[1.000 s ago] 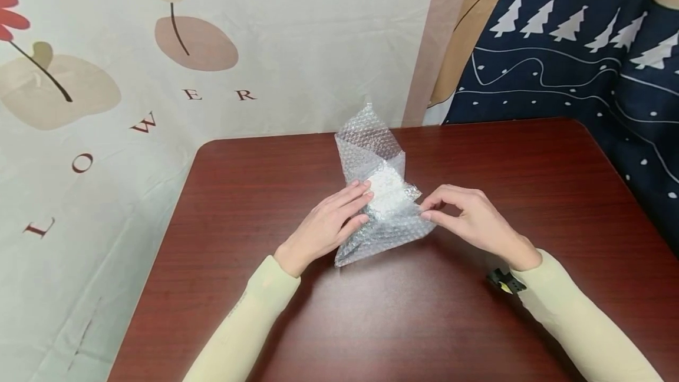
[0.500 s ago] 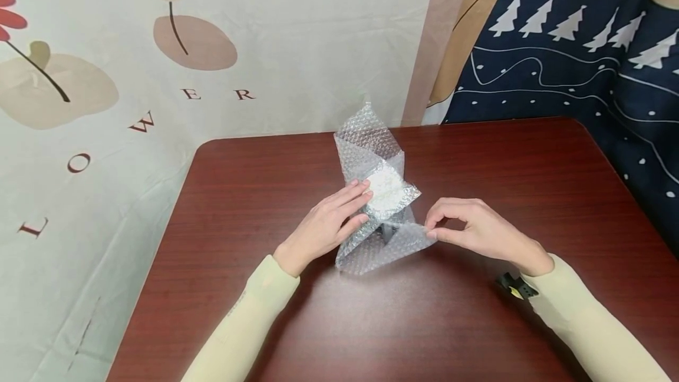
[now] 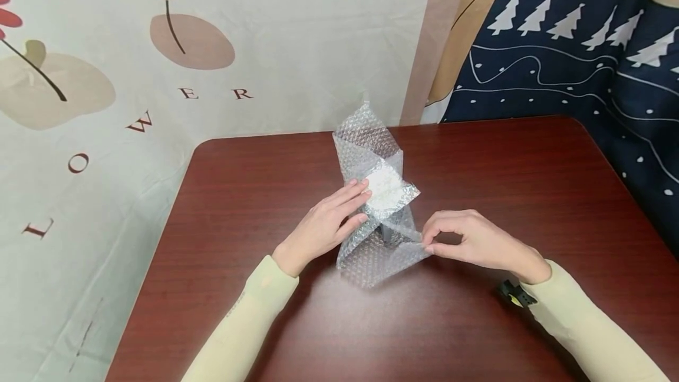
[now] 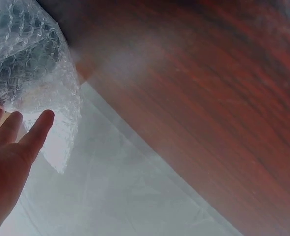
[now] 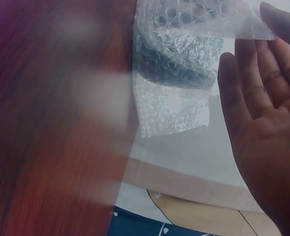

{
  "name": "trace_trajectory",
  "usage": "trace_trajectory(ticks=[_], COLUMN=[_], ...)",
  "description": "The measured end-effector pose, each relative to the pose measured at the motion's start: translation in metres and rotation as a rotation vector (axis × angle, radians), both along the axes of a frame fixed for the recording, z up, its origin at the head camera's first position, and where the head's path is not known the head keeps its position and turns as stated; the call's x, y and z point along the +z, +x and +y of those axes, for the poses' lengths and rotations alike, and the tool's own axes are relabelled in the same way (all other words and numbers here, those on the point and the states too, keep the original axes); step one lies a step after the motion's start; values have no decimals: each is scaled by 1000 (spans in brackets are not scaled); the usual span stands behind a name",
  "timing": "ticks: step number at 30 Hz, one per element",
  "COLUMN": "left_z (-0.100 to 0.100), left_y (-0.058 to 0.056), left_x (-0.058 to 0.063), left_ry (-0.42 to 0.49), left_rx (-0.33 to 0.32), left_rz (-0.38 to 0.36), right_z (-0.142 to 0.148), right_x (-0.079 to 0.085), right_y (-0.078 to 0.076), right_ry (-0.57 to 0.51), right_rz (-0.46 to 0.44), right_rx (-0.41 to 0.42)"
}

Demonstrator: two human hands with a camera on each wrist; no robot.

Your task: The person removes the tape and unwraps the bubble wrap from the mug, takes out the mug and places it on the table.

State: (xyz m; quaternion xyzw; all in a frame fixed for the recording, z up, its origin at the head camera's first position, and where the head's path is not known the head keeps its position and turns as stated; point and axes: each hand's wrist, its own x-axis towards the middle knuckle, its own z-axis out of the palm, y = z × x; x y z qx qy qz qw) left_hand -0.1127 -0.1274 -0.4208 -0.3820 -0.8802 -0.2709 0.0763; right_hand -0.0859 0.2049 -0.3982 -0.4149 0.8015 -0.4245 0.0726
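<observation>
A sheet of clear bubble wrap [image 3: 371,264] lies folded in the middle of the table, its far corner [image 3: 367,125] sticking out toward the back edge. Under the layers a dark object [image 3: 386,233] shows only in part; its kind is hidden. My left hand [image 3: 326,226] rests on the left side of the folded wrap, fingers extended beside a bright white patch [image 3: 386,190]. With thumb and fingertips my right hand [image 3: 472,239] pinches the wrap's near right corner. The right wrist view shows the thumb and fingers [image 5: 255,78] at the wrap's edge.
The reddish-brown wooden table [image 3: 254,181] extends around the wrap on all sides. Behind it hangs a pale cloth [image 3: 297,46] with printed flowers and letters, and a dark blue cloth [image 3: 562,69] with white trees hangs at the right. A black strap [image 3: 516,293] circles the right wrist.
My right hand has drawn the near right corner down toward the front, unfolding that flap and baring part of the dark object. The left hand has stayed in place on the wrap.
</observation>
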Motion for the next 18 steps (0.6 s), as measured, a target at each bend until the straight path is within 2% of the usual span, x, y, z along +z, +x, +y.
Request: trace_trajectory(ticks=[7, 18], left_z=[0, 0], left_y=[1, 0], left_x=[1, 1], left_ry=[7, 22], left_rx=[-1, -8], left_rz=[-3, 2], right_z=[-3, -1], right_x=[-3, -9], right_y=[1, 0], right_ry=[-15, -11], right_rz=[64, 55], right_rx=[90, 198])
